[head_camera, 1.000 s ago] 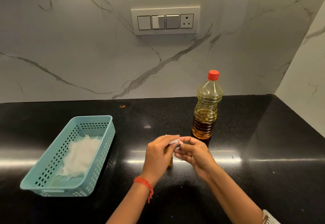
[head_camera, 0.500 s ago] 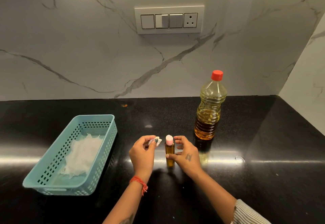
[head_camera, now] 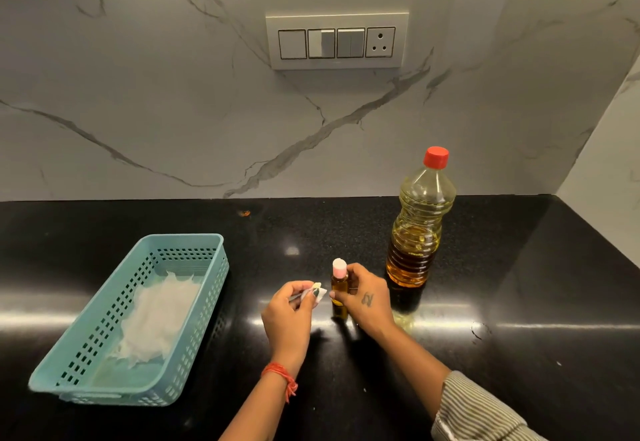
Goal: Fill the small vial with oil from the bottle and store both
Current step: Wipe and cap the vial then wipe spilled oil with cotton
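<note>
Meanwhile, at lower centre, the right hand (head_camera: 367, 298) grips the upright oil-filled vial (head_camera: 339, 290), apparently steadying it, while the left hand (head_camera: 291, 312) pinches a small white scrap (head_camera: 317, 293); the capped bottle (head_camera: 419, 229) stands right of centre, the basket (head_camera: 207, 250) waits lower left.

Right hand (head_camera: 367, 298) grips the upright vial (head_camera: 339, 290); left hand (head_camera: 291, 312) pinches a white scrap (head_camera: 317, 292).

Marble wall (head_camera: 173, 94), black countertop (head_camera: 519, 302)
</note>
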`<control>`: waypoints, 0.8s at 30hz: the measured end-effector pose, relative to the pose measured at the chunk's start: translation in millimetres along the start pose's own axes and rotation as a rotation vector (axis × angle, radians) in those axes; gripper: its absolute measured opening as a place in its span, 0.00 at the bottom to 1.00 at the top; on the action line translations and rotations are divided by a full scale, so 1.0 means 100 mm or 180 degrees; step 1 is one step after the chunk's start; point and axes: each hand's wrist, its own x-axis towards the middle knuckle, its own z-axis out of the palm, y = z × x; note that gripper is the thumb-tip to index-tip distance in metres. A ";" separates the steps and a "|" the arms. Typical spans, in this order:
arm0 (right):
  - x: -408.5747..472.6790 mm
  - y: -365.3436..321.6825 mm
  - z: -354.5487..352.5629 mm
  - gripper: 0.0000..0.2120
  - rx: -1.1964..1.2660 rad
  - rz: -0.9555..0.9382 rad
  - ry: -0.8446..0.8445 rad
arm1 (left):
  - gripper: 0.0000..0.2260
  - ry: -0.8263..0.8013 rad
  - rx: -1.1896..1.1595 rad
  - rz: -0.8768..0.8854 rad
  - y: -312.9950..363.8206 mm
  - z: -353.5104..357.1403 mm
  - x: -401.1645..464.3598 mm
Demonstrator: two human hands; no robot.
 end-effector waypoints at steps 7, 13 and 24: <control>0.38 0.03 -0.06 0.18 -0.0120 0.0104 0.0109 | 0.05 -0.0073 -0.0082 -0.0111 0.02 0.03 0.06; 0.57 0.08 -0.10 0.18 -0.0132 0.0120 0.0176 | 0.03 -0.0128 -0.0163 -0.0220 -0.01 0.03 0.10; -0.14 -0.11 -0.14 0.18 0.0987 0.0476 -0.0178 | 0.03 -0.0338 -0.0196 -0.0393 0.02 0.12 0.04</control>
